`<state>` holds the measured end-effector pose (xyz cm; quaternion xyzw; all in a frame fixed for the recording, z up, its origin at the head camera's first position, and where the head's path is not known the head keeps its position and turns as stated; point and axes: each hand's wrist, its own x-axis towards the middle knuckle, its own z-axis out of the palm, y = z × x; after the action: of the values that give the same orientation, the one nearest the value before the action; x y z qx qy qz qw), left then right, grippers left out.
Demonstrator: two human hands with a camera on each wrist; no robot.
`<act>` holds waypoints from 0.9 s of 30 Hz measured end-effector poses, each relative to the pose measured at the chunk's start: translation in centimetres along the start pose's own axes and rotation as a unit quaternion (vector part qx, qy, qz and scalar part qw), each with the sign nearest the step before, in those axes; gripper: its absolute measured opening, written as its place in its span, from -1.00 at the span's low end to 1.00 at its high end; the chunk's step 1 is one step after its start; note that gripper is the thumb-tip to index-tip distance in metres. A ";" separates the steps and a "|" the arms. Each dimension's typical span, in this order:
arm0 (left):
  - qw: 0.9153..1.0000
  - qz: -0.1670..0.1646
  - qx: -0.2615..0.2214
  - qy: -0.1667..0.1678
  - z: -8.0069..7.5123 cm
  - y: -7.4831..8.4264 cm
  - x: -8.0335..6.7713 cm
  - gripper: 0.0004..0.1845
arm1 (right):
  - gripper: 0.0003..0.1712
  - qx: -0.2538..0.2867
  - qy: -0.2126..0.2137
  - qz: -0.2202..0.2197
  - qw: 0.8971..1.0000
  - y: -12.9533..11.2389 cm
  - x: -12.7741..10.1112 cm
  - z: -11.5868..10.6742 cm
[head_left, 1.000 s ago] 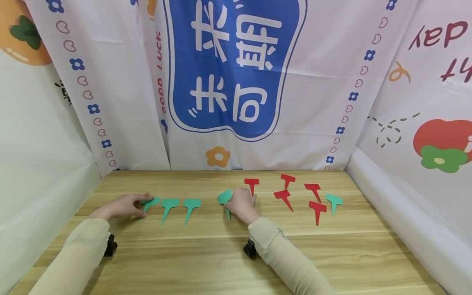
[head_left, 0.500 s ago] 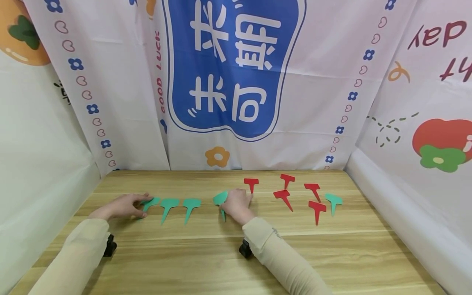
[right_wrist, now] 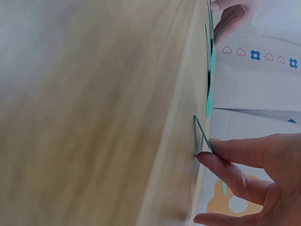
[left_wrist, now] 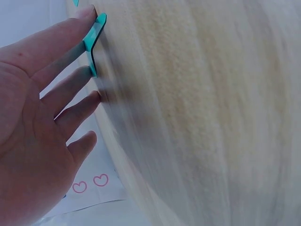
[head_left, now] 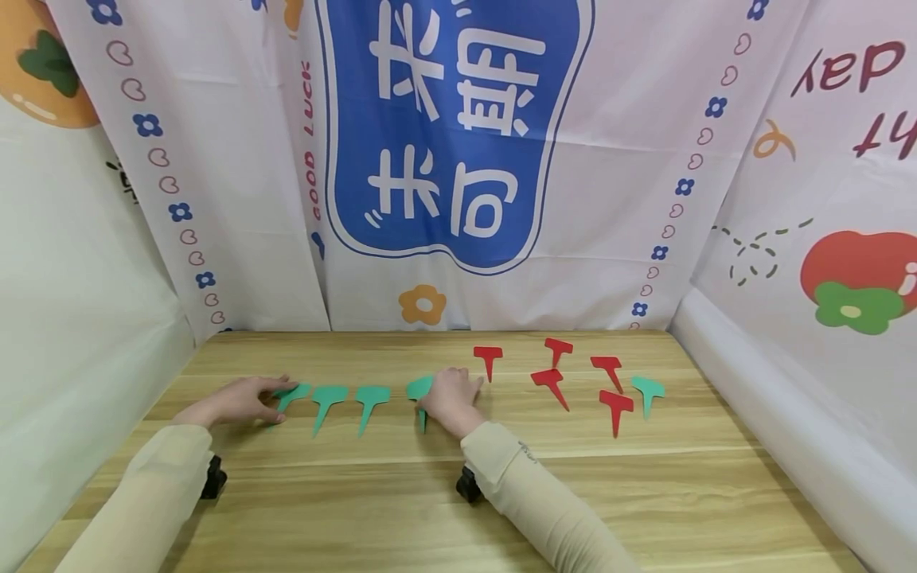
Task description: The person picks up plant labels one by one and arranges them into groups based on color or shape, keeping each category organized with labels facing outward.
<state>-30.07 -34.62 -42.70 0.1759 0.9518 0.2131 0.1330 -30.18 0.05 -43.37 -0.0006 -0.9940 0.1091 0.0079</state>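
Note:
My left hand rests at the left on a green T-shaped plant label, partly hidden beneath it. In the left wrist view its fingers are fairly straight, their tips at that label. Two more green plant labels, a nearer one and another, lie to its right in a row, stems pointing toward me. Between thumb and index finger, my right hand pinches another green plant label. In the right wrist view this label slants, its stem tip close to the tabletop.
Several red plant labels lie scattered at the right back, one just beyond my right hand and another nearer me. A green label lies at their right. Printed cloth walls off the wooden table behind and at the sides.
My right hand has slid left with the pinched green label, closer to the row of green ones. The left hand stays where it was.

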 end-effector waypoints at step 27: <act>1.000 -0.001 0.002 0.000 0.1 -0.3 0.1 -0.24 | -0.51 -0.005 -0.001 -0.017 1.000 -1.2 0.1 0.5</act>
<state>-30.22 -34.75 -42.95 0.1752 0.9524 0.2112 0.1330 -30.28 -1.23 -43.59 0.0160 -0.9944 0.1039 0.0091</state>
